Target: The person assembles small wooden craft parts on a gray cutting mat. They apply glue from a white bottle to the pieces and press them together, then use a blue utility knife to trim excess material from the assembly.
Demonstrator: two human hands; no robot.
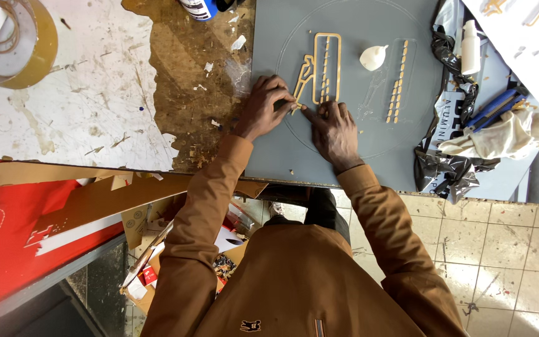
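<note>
Desk (95, 93): scratched white top at left, grey board (357, 150) at centre, near edge just below both hands.
Left hand (263, 107): grip pinched on wooden cutout (319, 68).
Right hand (334, 132): fingertips pressing cutout's lower end.
Room: bare board lower right; clutter, white cloth (506, 134) at right.

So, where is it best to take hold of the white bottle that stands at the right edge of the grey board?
Grip the white bottle around its straight body, coming from the board side on its left. Black foil crowds its other sides, and the narrow cap offers little hold.
</note>
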